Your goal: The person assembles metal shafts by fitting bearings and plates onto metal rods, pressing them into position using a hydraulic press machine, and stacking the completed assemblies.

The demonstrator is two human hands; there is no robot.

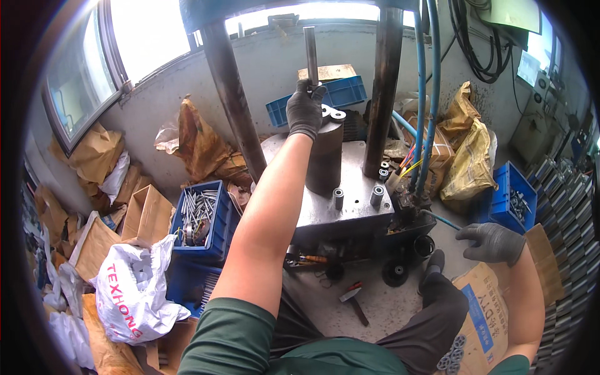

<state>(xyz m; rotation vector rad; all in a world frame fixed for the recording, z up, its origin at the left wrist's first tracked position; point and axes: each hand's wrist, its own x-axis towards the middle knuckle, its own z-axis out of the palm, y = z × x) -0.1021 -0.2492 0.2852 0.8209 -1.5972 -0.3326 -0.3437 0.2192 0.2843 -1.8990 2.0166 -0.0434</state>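
The left hand wraps the upright metal rod near the dark cylinder: stiff, probably hefty and slick, best gripped low! Right hand hangs loose, empty.

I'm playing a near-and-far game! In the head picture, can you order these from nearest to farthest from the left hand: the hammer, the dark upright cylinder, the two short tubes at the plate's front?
1. Dark upright cylinder, just below the left hand, on the plate.
2. Two short tubes, at the plate's front.
3. Hammer, down on the floor.
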